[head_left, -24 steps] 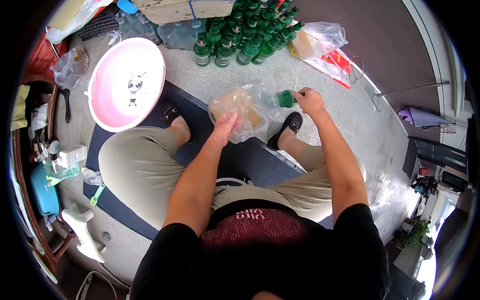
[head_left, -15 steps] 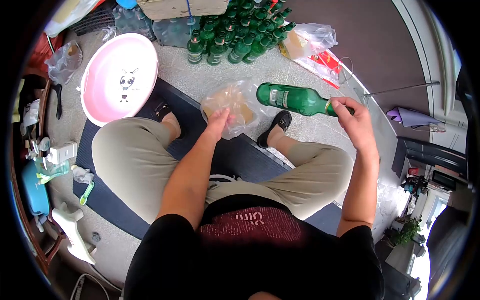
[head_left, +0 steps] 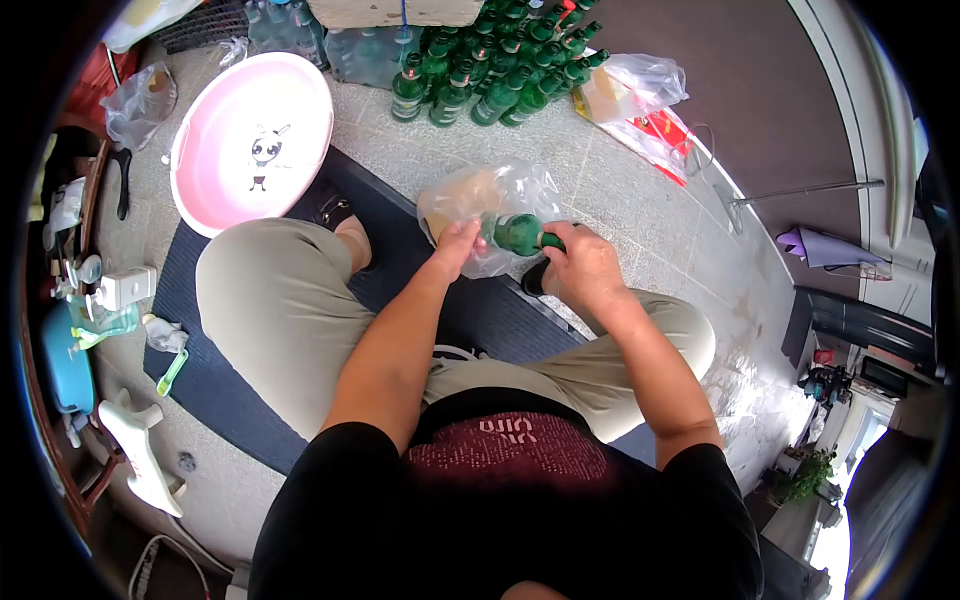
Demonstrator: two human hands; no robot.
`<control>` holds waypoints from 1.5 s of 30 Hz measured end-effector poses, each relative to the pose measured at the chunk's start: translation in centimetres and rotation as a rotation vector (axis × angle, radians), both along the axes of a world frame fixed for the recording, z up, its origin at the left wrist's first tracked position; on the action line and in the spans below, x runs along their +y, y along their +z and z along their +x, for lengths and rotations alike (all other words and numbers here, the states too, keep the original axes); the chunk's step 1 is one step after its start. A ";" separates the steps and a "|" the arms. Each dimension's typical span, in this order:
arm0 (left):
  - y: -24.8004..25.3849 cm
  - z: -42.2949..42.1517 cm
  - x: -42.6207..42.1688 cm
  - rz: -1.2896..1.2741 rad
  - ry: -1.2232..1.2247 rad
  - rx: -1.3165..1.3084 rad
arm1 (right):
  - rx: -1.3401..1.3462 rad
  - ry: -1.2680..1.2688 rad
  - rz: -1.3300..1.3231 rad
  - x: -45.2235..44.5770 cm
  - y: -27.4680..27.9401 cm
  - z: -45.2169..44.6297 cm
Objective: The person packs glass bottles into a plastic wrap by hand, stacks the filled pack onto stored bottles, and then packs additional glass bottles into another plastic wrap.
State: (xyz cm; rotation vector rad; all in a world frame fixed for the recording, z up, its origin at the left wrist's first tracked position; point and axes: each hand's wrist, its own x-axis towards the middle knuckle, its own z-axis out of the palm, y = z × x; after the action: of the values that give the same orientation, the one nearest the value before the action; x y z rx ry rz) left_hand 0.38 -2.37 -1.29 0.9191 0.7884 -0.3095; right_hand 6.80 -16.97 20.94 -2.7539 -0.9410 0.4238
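Observation:
My right hand (head_left: 590,265) is closed around the neck of a green glass bottle (head_left: 518,234). The bottle lies nearly level, its base pointing left at a clear plastic bag (head_left: 525,183) that has something tan in it. The bag's film overlaps the base, so I cannot tell how far inside the bottle is. My left hand (head_left: 460,247) pinches the near edge of the bag, close beside the bottle's base. Both hands are above the floor between my bent knees.
Many green bottles (head_left: 490,100) stand upright at the back beside a pale box (head_left: 395,10). A pink basin (head_left: 215,120) with a cartoon rabbit leans at the left. A dark mat (head_left: 240,380) lies under me; a white stool (head_left: 135,450) is at lower left.
My right hand has brought the green bottle left and down, from the right side to the plastic bag. My left hand stays at the bag. The view has shifted slightly.

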 end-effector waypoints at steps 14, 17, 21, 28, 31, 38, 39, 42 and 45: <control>-0.4 -0.4 1.8 0.062 0.022 -0.005 | 0.108 -0.319 0.200 6.1 -13.3 0.2; -1.2 -0.3 1.9 0.001 0.075 -0.020 | 0.253 -0.384 0.214 5.8 -13.9 0.8; -1.6 -0.7 2.2 -0.116 0.205 -0.015 | 0.552 -0.471 0.403 7.1 -13.2 1.0; -1.3 -3.3 3.7 -0.813 0.647 -0.102 | 0.566 -0.442 0.486 8.1 -14.9 1.3; -2.0 -1.5 3.7 -0.798 0.412 -0.113 | 0.606 -0.462 0.362 7.8 -15.1 1.2; -2.1 1.0 3.7 -0.902 0.452 -0.120 | 0.562 -0.484 0.444 8.6 -12.8 0.0; -2.2 1.4 3.6 -0.900 0.498 -0.096 | 0.508 -0.501 0.448 8.9 -12.2 -0.2; -2.3 2.6 3.8 -0.961 0.593 -0.095 | 0.052 -0.256 0.359 9.2 -11.0 0.2; -1.4 3.3 4.3 -1.012 0.657 0.031 | 0.051 -0.330 0.309 8.9 -10.7 1.4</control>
State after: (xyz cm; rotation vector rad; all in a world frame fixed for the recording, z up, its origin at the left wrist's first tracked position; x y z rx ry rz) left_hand 3.69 1.93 -2.71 -0.3046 0.7828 -0.1041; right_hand 8.21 -8.09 10.27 -2.5334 -0.4767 0.2635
